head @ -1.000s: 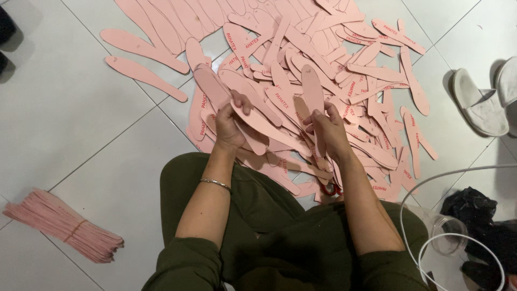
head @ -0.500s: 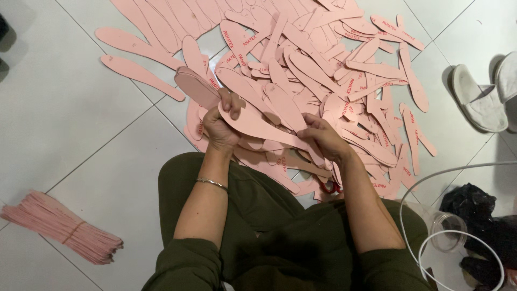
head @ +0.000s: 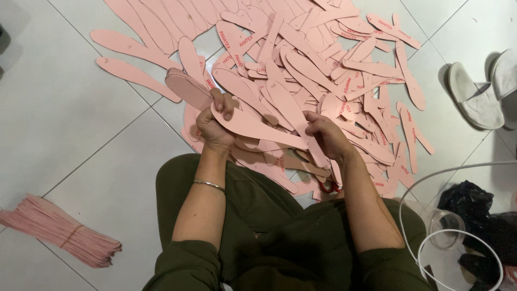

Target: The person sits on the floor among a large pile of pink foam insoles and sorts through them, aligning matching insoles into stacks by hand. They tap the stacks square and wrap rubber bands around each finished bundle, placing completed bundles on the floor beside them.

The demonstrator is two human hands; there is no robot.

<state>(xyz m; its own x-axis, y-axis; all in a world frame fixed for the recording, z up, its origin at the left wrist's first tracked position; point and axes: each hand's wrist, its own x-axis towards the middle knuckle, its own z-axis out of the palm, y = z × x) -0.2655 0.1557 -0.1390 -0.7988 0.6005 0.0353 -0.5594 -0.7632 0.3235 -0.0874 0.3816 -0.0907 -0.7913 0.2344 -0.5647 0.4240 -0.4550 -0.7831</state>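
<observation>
White tiled floor (head: 70, 108), diagonal grout lines. Most of the upper middle is covered by a big loose heap of pink insole cutouts (head: 323, 70), flat, overlapping at all angles, some with red print on them; a few lie apart at the heap's left edge.

Person seated at the near edge of the heap, dark green trousers and sleeves (head: 269, 226), both forearms reaching forward.

Bottom left, well apart from the heap: a tied bundle of pink cutouts (head: 59, 234), banded round the middle, lying flat on the tile.

Right edge: a pair of pale slippers (head: 479, 91). Lower right: a white cable (head: 431, 237) looping past a clear plastic jar (head: 444, 229), with a black bag (head: 468, 199) beside it.

Left hand (head: 215, 126): fingers closed round a small stack of cutouts (head: 186, 89), stack sticking out up and to the left of the fist. Thin metal bracelet (head: 209, 185) on that wrist.

Right hand (head: 323, 134): fingers curled, pinching the near end of a single pink cutout (head: 258, 129). That cutout spans between the two hands just above the heap's near edge, its far end touching the left hand's fingers.

Small red object (head: 328, 187) just under the right wrist, mostly hidden; can't tell what it is.
</observation>
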